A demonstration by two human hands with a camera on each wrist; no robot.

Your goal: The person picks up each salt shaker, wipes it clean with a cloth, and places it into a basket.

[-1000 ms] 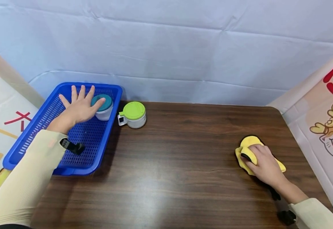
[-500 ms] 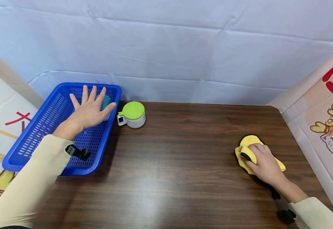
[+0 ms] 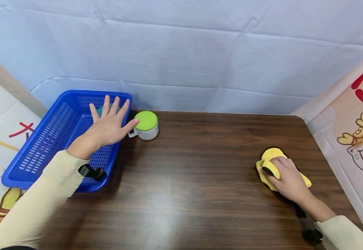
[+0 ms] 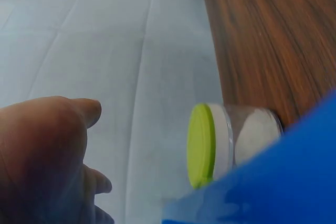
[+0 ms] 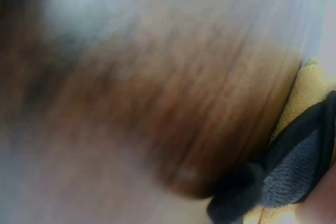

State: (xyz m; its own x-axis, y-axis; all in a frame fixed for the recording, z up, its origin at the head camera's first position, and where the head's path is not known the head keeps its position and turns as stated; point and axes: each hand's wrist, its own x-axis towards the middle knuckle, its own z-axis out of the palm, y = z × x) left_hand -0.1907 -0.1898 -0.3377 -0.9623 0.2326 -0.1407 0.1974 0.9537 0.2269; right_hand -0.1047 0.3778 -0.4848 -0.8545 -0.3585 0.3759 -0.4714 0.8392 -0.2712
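Holds the left grip point(image 3: 106, 129) over the right side of a blue basket point(image 3: 13, 181), spread wide, with the fingers point(image 3: 106, 105) apart and pointing to the back. Pokes the thumb point(image 3: 130, 126) out past the basket's edge. Covers part of a jar point(image 3: 149, 134) from above, but shows a gap between grip and jar in the left wrist view. Has that jar standing upright on the brown desk point(image 3: 194, 166), just beside the basket, with a bright green lid point(image 3: 148, 119) on top and a white handle point(image 3: 133, 133) on the basket's side. Hides most of a blue-green thing point(image 3: 99, 111) inside the basket, near the back right corner; too covered to tell what. Bunches up a yellow cloth point(image 3: 272, 152) in the right grip point(image 3: 289, 178), with the fingers curled and pinching a fold. Has the cloth lying on the desk's right side, well apart from the basket and the jar. Shows black trim and a gray patch on the cloth in the right wrist view. Has a pale sheet point(image 3: 181, 62) hanging behind the desk.
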